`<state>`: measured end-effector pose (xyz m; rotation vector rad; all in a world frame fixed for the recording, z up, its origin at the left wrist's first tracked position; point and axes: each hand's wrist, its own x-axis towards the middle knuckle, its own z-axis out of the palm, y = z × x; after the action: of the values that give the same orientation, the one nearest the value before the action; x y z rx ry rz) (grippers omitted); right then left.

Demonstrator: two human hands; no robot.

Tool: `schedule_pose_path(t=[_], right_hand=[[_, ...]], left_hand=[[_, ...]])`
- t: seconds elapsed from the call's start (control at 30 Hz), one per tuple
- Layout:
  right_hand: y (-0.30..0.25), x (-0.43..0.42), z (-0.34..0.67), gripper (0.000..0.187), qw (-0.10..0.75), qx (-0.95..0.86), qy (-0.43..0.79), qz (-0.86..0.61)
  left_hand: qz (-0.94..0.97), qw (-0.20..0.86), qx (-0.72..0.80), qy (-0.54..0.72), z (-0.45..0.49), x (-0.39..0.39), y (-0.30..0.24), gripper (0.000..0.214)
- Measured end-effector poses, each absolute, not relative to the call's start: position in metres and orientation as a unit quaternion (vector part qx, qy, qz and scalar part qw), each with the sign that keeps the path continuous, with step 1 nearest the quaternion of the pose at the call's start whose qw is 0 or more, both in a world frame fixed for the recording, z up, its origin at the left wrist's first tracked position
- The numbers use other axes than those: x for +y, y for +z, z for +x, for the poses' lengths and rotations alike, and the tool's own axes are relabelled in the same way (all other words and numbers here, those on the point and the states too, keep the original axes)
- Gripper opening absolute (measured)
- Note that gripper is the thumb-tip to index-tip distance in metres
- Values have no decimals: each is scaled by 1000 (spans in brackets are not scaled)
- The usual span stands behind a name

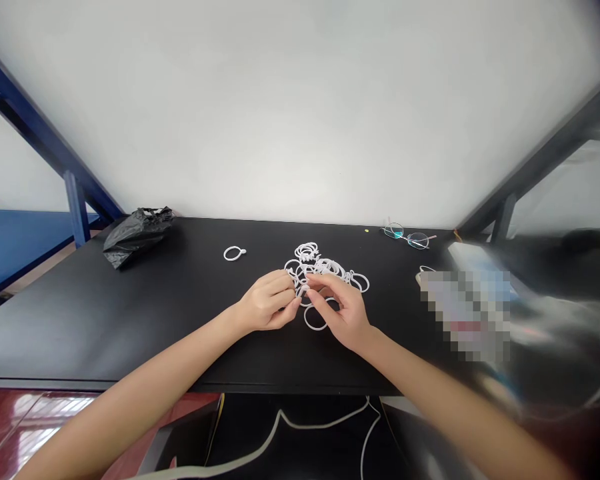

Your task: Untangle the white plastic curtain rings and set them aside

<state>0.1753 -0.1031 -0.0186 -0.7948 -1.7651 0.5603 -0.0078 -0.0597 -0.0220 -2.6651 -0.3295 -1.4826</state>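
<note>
Head view, black bench (pixel 80 320). The left hand (pixel 267 301), fingers curled, and the right hand (pixel 347 312) meet fingertip to fingertip near the middle of the bench, both pinching one white plastic ring (pixel 315 321). Its loop lies on the bench between the hands, while the pinched part is hidden by the fingers. Just behind the fingertips lies the pile of white rings (pixel 325 265), so tangled that it cannot be counted. A lone ring (pixel 234 253) lies apart, toward the rear left. A crumpled black plastic bag (pixel 136 233) occupies the rear left corner, and spectacles (pixel 406 235) rest at the rear edge, right. The right end of the bench is blurred and partly pixelated. White cables (pixel 280 427) hang below the front edge.
</note>
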Motion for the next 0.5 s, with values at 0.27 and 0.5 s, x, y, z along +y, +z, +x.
schedule_pose_path(t=[0.27,0.5], right_hand=[[-18,-107,171,12,543,-735,245,-324],[-16,-113,166,11,563,-741,174,-322]], left_hand=[[-833,40,-156,-529,-7,-64,-18,6],[-869,-19,-197,-453,-7,-64,-22,28]])
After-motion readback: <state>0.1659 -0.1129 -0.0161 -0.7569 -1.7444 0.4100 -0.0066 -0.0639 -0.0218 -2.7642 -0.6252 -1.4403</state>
